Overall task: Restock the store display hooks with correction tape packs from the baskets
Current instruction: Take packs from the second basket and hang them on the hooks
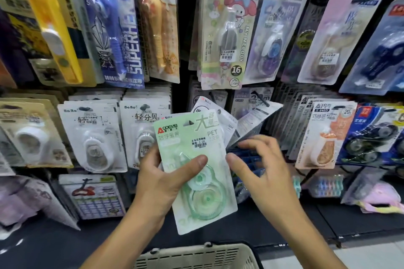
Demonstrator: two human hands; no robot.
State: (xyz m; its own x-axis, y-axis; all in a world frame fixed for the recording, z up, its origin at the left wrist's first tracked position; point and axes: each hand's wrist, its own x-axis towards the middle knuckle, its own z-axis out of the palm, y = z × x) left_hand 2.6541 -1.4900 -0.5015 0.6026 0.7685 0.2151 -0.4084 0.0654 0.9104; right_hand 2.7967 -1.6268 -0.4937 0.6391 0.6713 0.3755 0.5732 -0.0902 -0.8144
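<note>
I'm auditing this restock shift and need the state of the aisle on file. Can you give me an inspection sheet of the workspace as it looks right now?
Surface: dark display wall with rows of hooks, most hung with carded packs.
Job's things: green correction tape pack held upright before the wall, not on a hook; more packs fanned behind it; beige basket at the bottom edge, contents not visible.
Clutter: loose pastel items on the lower shelf at right.
Hands: left hand grips the green pack, thumb across its front; right hand open, fingers spread beside the pack, holding nothing.
Cables: nothing seen.
Surroundings: pale floor at lower right; My Melody pack on an upper hook.
</note>
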